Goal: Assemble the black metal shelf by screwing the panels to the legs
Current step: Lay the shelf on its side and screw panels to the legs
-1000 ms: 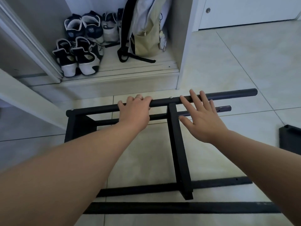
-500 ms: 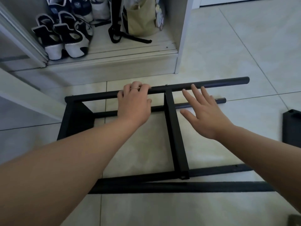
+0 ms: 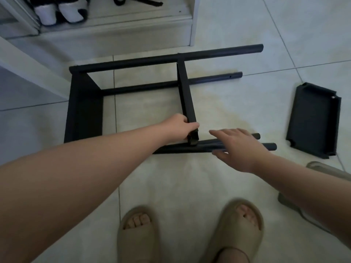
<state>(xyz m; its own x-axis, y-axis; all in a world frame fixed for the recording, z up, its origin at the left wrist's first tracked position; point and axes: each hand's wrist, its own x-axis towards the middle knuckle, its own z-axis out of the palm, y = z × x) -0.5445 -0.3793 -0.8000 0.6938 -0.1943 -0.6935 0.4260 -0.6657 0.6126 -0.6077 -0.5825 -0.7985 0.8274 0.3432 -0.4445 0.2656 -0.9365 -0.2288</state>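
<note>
A person bends over a partly assembled black metal shelf (image 3: 133, 62) lying on its side on a pale tiled floor (image 3: 237, 107), just in front of an open cupboard (image 3: 114, 33) where black-and-white sneakers (image 3: 62, 13) are stored. One end panel (image 3: 83, 111) stands fixed across the left ends of the tubular legs, and a middle panel (image 3: 185, 95), seen edge-on, spans from the far legs (image 3: 218, 51) towards the near legs (image 3: 269, 146). The left hand (image 3: 180, 128) grips the near end of that middle panel, fingers curled around its edge just above the near legs. The right hand (image 3: 241, 147) is spread flat, fingers straight and pointing left, over the two near legs, thumb below them; it appears to rest on the tubes, though contact cannot be confirmed from this angle. A loose panel (image 3: 313, 118), rim upward, lies flat on the floor well to the right of the frame. The person's feet, in beige slide sandals (image 3: 138, 236), stand on the tiles at the bottom of the view.
</note>
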